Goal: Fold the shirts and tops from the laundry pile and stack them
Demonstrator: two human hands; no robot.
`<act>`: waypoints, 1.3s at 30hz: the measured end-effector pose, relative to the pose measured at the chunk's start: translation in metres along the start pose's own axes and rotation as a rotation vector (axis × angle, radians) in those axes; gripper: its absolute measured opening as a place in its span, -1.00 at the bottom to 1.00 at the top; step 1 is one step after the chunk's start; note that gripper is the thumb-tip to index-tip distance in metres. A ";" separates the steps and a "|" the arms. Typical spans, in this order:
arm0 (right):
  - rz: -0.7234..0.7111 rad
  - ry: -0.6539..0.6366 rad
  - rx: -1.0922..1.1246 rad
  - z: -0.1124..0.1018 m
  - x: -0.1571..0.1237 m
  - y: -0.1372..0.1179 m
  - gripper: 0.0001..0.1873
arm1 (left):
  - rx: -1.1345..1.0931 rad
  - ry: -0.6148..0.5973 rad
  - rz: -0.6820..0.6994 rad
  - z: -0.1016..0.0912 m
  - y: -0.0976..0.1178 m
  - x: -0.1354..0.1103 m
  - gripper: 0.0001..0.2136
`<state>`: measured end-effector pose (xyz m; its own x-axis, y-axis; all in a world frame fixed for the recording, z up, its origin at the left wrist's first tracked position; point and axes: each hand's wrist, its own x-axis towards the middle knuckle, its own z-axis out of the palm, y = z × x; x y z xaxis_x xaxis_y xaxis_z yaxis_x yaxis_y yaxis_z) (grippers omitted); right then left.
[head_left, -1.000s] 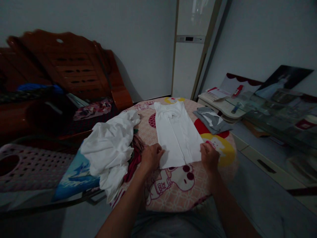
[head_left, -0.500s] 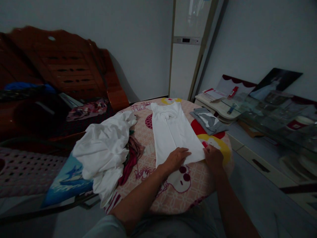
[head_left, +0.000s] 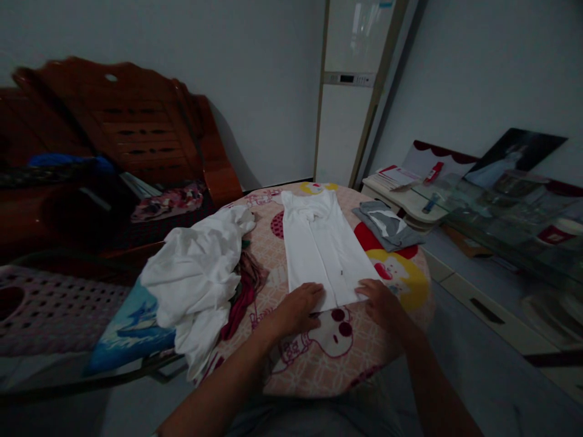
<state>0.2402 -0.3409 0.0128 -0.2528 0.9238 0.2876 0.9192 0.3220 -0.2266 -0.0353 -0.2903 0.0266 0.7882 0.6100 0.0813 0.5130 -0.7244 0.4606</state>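
A white garment, folded into a long narrow shape with its neckline at the far end, lies flat on the round table. My left hand rests on its near left corner, fingers stretched over the fabric and thumb apart. At the near right corner, my right hand touches the hem with its fingers extended. A small dark mark shows on the cloth between the hands. To the left sits a crumpled white cloth pile, with dark red fabric partly under it. A folded grey garment lies at the table's right.
A patterned pink tablecloth covers the table. Behind on the left stands a wooden bench with cloths on it. A perforated plastic chair is at the left. On the right is a glass-topped cabinet holding several items.
My left hand has moved left to the garment's near left corner. My right hand has shifted slightly inward onto the hem, its fingers opening. The view has shifted slightly.
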 end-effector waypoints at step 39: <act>-0.005 0.256 -0.006 -0.004 0.165 0.041 -0.48 | 0.129 0.498 -0.119 -0.074 -0.102 0.059 -0.56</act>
<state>0.2371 -0.1767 0.0546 -0.1731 0.8395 0.5150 0.9200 0.3245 -0.2197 -0.0659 -0.1570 0.0497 0.4809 0.7465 0.4599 0.6518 -0.6552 0.3819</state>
